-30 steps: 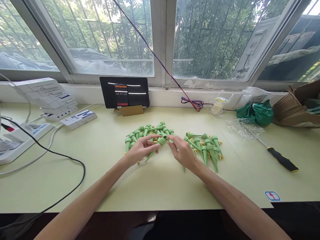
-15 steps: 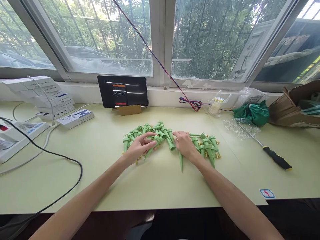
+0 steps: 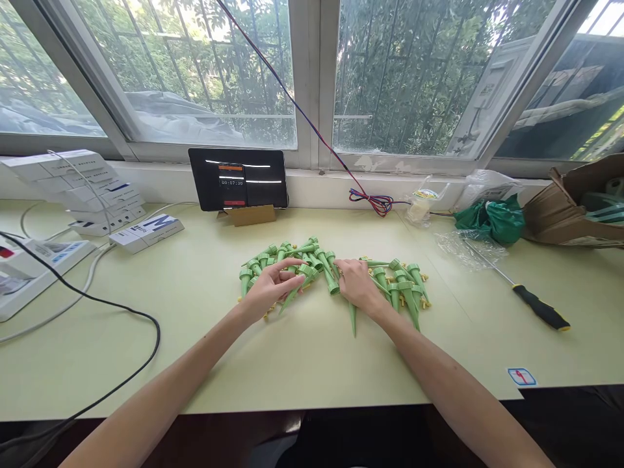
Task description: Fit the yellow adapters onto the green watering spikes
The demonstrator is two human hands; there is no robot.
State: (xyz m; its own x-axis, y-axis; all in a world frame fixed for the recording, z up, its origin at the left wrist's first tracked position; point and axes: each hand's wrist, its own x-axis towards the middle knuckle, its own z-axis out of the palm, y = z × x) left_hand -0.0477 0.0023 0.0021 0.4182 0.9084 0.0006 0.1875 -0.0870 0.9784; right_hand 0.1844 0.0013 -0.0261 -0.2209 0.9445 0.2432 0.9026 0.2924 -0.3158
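Note:
My left hand (image 3: 267,294) is closed in a pinch on a green plastic watering spike (image 3: 307,272), its ribbed collar toward my right hand and its point slanting down-left. Behind and around it lies a heap of similar green spikes (image 3: 268,252) with small yellow valves. My right hand (image 3: 359,281) is low over the table, fingers curled down and drawn together; whatever the fingertips hold is hidden. Just left of them lies a green spike (image 3: 331,283), collar toward me. Another spike's tip (image 3: 352,320) sticks out from beneath the right hand. A second cluster of green spikes (image 3: 402,285) lies right of it.
A tablet (image 3: 238,182) showing a timer leans on a cardboard stand. White boxes (image 3: 97,188) and a power strip (image 3: 49,273) are on the left. On the right are a screwdriver (image 3: 541,307), a green bag (image 3: 492,220) and a cardboard box (image 3: 556,214).
My right hand has moved away from the spike in my left hand, to the right and down onto the table. My left hand keeps its spike. The last half second shows hardly any movement.

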